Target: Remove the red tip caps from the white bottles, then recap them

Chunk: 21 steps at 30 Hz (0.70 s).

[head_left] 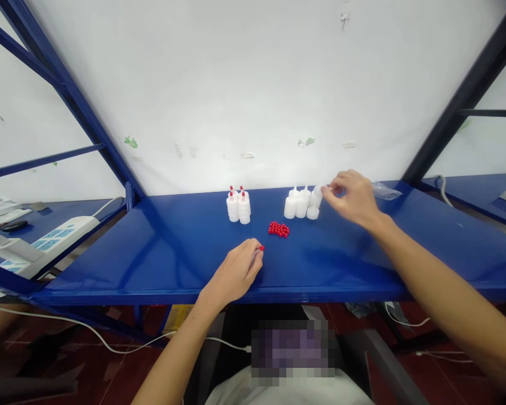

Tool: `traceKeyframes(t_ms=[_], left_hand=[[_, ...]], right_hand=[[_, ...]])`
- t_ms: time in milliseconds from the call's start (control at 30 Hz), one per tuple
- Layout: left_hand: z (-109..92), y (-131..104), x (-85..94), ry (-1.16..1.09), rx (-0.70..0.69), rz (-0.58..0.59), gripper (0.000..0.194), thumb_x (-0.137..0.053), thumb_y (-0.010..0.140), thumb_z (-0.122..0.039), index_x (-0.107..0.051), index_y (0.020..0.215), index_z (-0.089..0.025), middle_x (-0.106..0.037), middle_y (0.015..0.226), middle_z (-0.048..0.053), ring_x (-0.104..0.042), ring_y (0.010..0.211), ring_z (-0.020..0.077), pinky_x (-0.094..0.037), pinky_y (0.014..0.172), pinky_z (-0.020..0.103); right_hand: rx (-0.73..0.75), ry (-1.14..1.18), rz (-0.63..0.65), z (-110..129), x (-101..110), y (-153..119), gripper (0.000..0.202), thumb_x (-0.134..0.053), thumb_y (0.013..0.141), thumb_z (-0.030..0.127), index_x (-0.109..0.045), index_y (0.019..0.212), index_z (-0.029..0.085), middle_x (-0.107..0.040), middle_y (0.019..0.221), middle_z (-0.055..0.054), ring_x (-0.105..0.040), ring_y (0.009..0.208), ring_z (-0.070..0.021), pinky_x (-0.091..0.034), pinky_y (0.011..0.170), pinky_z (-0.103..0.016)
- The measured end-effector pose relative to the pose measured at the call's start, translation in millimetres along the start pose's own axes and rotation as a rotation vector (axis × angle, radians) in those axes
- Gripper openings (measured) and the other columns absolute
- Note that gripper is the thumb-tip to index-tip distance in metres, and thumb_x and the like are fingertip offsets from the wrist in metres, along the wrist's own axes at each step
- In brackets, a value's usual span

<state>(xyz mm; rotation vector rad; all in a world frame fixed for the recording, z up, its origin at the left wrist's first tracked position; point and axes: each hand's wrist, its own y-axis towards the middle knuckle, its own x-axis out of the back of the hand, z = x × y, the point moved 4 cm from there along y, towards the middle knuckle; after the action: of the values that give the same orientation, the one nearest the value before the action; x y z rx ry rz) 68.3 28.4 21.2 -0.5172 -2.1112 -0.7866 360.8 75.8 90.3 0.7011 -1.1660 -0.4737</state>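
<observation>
My left hand (pixel 238 271) is closed low over the front of the table, its fingers around a small whitish nozzle piece with a red cap (pixel 262 248) sticking out. Most of that piece is hidden by the fingers. My right hand (pixel 352 197) pinches at the neck end of a tilted white squeeze bottle (pixel 316 196), beside several upright uncapped white bottles (pixel 295 203). Between the hands lies a cluster of small red caps (pixel 279 229). Several white bottles with red tips (pixel 238 206) stand grouped at the back, left of the caps.
The blue table (pixel 185 247) meets a white wall behind. A clear plastic bag (pixel 385 191) lies beyond my right hand. Blue frame posts (pixel 109 152) rise at the left, and a dark post (pixel 451 95) at the right. A white power strip (pixel 63 239) sits at far left.
</observation>
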Motion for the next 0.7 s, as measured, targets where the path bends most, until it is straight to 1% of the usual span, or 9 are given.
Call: traceKeyframes(t_ms=[67,133,200,267,400,533,700], left_hand=[[-1,1,-0.4,0.010,-0.025,0.012,0.023,-0.034,0.102,-0.029,-0.054,0.094,-0.020,-0.057,0.087,0.003,-0.053,0.077,0.0162,-0.041,0.071,0.029],[-3,1,-0.8,0.025,-0.041,0.033,0.024,-0.036,0.102,-0.030,-0.055,0.094,-0.019,-0.057,0.086,0.002,-0.053,0.078,0.0163,-0.041,0.072,0.029],[-4,1,-0.8,0.030,-0.049,0.045,0.024,-0.036,0.102,-0.030,-0.056,0.094,-0.019,-0.057,0.085,0.002,-0.053,0.078,0.0162,-0.041,0.072,0.029],[-5,2,-0.5,0.029,-0.052,0.045,0.026,-0.036,0.103,-0.030,-0.057,0.095,-0.019,-0.058,0.085,0.002,-0.054,0.078,0.0161,-0.042,0.072,0.029],[-5,2,-0.4,0.033,-0.058,0.040,0.026,-0.036,0.102,-0.031,-0.058,0.096,-0.019,-0.059,0.085,0.003,-0.055,0.079,0.0163,-0.043,0.073,0.029],[-5,2,-1.1,0.039,-0.060,0.041,0.025,-0.037,0.102,-0.030,-0.058,0.096,-0.019,-0.059,0.086,0.003,-0.055,0.079,0.0163,-0.043,0.074,0.029],[-5,2,-1.9,0.046,-0.064,0.049,0.024,-0.036,0.103,-0.030,-0.057,0.097,-0.020,-0.058,0.087,0.002,-0.055,0.081,0.0164,-0.042,0.074,0.029]], right_hand=[[-0.072,-0.067,0.075,-15,-1,5,0.029,-0.053,0.081,0.034,-0.047,0.056,0.021,-0.057,0.063,-0.007,-0.051,0.065,-0.0210,-0.037,0.065,-0.034],[-0.129,-0.088,0.158,-22,-5,6,0.030,-0.053,0.079,0.033,-0.044,0.053,0.022,-0.054,0.055,-0.005,-0.048,0.057,-0.0184,-0.034,0.059,-0.033],[-0.156,-0.082,0.227,-24,-11,6,0.031,-0.052,0.079,0.032,-0.043,0.051,0.022,-0.052,0.050,-0.004,-0.045,0.052,-0.0170,-0.032,0.055,-0.032],[-0.158,-0.056,0.272,-22,-16,5,0.030,-0.051,0.078,0.031,-0.045,0.050,0.021,-0.053,0.049,-0.003,-0.046,0.052,-0.0162,-0.031,0.054,-0.031],[-0.132,-0.022,0.319,-22,-30,3,0.029,-0.052,0.079,0.032,-0.048,0.052,0.021,-0.055,0.052,-0.002,-0.048,0.053,-0.0155,-0.033,0.055,-0.030],[-0.108,-0.020,0.381,-26,-43,1,0.030,-0.052,0.082,0.037,-0.052,0.057,0.020,-0.060,0.058,-0.003,-0.051,0.056,-0.0162,-0.035,0.058,-0.029],[-0.133,0.012,0.349,-30,-47,1,0.030,-0.054,0.085,0.041,-0.057,0.064,0.019,-0.064,0.064,-0.004,-0.055,0.060,-0.0170,-0.036,0.060,-0.029]])
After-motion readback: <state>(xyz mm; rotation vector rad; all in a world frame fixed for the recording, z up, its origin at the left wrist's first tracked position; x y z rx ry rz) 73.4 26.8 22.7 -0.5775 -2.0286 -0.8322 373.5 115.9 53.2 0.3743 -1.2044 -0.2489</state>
